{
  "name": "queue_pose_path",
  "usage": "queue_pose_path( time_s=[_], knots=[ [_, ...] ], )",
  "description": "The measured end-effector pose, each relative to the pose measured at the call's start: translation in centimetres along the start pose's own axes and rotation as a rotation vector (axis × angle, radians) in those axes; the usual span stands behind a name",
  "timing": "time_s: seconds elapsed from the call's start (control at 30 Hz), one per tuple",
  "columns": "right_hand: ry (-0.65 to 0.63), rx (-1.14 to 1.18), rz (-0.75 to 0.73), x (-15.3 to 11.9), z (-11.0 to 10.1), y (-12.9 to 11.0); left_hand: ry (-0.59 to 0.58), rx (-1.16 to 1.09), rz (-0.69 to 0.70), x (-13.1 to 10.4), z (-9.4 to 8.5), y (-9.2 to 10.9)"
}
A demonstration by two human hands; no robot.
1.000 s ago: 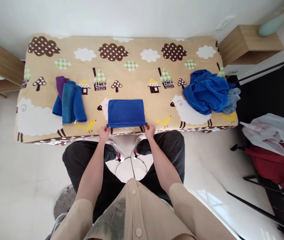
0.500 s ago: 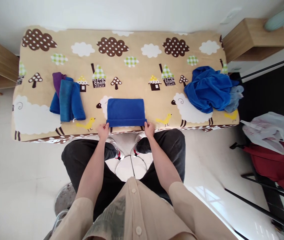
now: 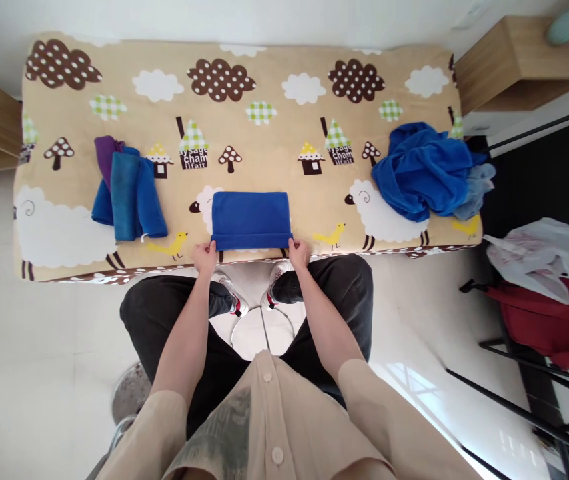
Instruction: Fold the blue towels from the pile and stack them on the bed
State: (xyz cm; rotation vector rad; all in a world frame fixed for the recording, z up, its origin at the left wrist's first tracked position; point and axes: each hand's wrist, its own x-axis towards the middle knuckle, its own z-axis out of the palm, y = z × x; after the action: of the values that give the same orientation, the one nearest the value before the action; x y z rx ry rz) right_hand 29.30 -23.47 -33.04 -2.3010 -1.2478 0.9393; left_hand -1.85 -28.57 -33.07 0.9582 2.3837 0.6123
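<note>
A blue cloth (image 3: 251, 215) lies flat near the front edge of the covered bench, its near edge folded over in a narrow band. My left hand (image 3: 206, 257) pinches the band's left corner, fingers closed. At the right corner, my right hand (image 3: 299, 253) pinches the cloth in the same way. Over to the left are several rolled cloths (image 3: 127, 193), blue, teal and one purple. A loose heap of crumpled blue cloth (image 3: 421, 172) sits at the right, with a paler grey-blue cloth (image 3: 477, 192) beside it.
The beige patterned cover (image 3: 264, 143) spreads over the bench against a white wall. A wooden box shelf (image 3: 529, 60) stands at the back right. On the right, a white plastic bag (image 3: 539, 257) rests on red fabric (image 3: 554, 320) near black metal bars. My knees are against the front side.
The view has shifted slightly. Both hands stay at the two near corners of the blue cloth, and its folded band looks much the same.
</note>
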Motion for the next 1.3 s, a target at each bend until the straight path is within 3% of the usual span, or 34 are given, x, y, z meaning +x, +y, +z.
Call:
queue_pose_path(
  time_s=[0.27, 0.53, 0.77, 0.9, 1.07, 1.3],
  knots=[
    [0.029, 0.025, -0.043, 0.0, 0.2, 0.3, 0.045, -0.027, -0.001, -0.1, 0.2, 0.6],
    [0.017, 0.018, 0.036, 0.3, 0.0, -0.3, -0.007, 0.022, -0.069, -0.3, -0.2, 1.0],
    [0.098, 0.109, 0.007, 0.5, 0.6, -0.3, -0.040, -0.126, -0.114, 0.5, -0.1, 0.7],
    [0.073, 0.207, -0.038, 1.3, 1.3, -0.4, -0.109, -0.231, -0.154, 1.3, 0.1, 0.4],
    [0.066, 0.282, 0.020, 1.8, 1.7, -0.5, -0.190, -0.226, -0.174, 1.9, 0.0, 0.5],
    [0.034, 0.271, -0.017, 1.6, 1.7, -0.2, -0.171, -0.215, -0.148, 1.9, -0.4, 0.4]
  ],
)
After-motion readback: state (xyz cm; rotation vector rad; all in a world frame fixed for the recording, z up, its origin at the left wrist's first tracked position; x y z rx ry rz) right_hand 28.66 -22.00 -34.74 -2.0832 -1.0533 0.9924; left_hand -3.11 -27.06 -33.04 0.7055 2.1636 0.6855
